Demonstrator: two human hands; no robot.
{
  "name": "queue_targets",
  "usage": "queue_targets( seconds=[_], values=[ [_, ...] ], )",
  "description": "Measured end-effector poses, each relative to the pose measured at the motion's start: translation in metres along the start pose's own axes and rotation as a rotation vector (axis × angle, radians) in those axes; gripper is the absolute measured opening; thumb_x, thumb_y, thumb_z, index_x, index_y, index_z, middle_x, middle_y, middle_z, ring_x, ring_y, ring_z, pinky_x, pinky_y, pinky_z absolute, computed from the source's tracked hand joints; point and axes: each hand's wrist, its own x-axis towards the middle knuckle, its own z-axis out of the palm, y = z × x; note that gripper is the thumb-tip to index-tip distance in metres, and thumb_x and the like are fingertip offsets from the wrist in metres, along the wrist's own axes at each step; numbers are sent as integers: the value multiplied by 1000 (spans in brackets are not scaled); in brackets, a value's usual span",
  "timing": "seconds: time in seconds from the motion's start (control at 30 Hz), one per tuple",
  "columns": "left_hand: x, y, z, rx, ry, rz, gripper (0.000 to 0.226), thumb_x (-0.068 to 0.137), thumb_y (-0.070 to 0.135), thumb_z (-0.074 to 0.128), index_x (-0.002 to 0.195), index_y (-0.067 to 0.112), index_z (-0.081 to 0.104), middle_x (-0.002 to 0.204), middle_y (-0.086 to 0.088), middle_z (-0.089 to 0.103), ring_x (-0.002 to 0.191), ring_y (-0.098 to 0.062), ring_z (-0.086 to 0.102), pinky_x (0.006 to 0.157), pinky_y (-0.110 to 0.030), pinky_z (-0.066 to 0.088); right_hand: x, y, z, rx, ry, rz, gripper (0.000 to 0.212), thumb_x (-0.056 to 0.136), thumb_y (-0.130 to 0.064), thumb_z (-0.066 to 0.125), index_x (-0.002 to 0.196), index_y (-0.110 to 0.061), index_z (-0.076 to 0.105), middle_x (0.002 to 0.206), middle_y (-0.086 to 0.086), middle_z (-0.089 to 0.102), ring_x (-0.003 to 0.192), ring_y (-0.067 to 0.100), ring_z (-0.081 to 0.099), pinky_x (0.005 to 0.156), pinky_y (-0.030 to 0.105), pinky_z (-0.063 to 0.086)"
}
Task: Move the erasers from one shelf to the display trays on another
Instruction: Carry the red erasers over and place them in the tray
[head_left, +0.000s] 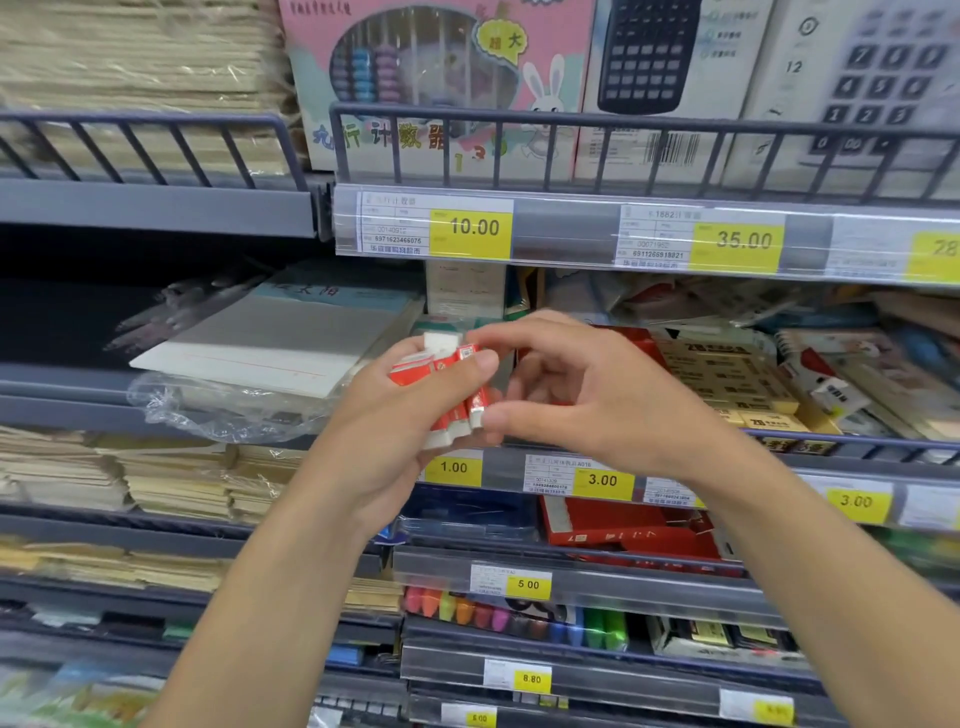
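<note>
Left hand (395, 415) grips several erasers (449, 387); right hand (587, 395) pinches one. Loosely stacked, any could slip and fall.

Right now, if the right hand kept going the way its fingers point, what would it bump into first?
Probably the red-and-white erasers held in the left hand. The right hand points left, its fingertips seemingly touching them already.

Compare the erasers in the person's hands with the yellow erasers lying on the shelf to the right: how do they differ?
The held erasers wear red-and-white sleeves with white ends showing; the yellow erasers are pale yellow with dark print. The held erasers are bunched in the left hand, with the right hand touching them; the yellow erasers lie packed flat in a display tray. Both are small rectangular blocks.
</note>
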Motion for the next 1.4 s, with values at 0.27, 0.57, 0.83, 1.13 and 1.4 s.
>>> queue_targets(
  seconds=[0.27,0.57,0.83,1.13,1.4],
  values=[
    [-4,-1,-2,7,21,19,56,71,32,90,121,15,70,113,-13,77,105,-26,75,87,-41,63,-1,0,24,176,187,-2,51,81,-9,81,125,-28,65,107,-5,66,95,16,67,82,33,57],
    [-5,0,-2,1,-1,0,60,67,28,93,120,12,68,101,-7,79,91,-22,77,79,-36,63,6,11,26,705,337,128,51,70,-3,81,117,-17,66,107,4,73,101,20,71,89,34,57],
    [0,4,-5,13,93,-52,53,68,23,88,115,7,68,85,-11,76,81,-21,75,59,-28,59,13,55,-42,-107,213,301,41,81,-6,77,112,-29,63,107,-3,73,91,7,67,84,23,54],
    [7,0,-7,61,76,-66,28,85,8,79,110,1,71,88,-18,75,71,-21,68,60,-25,55,42,77,-42,-470,-136,303,26,79,-19,83,90,-38,68,91,-14,67,82,7,63,82,30,54],
    [7,2,-8,78,44,-58,41,75,18,81,113,5,72,91,-15,75,76,-23,67,63,-28,55,52,82,-41,-526,-179,247,22,78,-28,83,89,-39,69,91,-14,60,83,6,60,81,35,54]
  ],
)
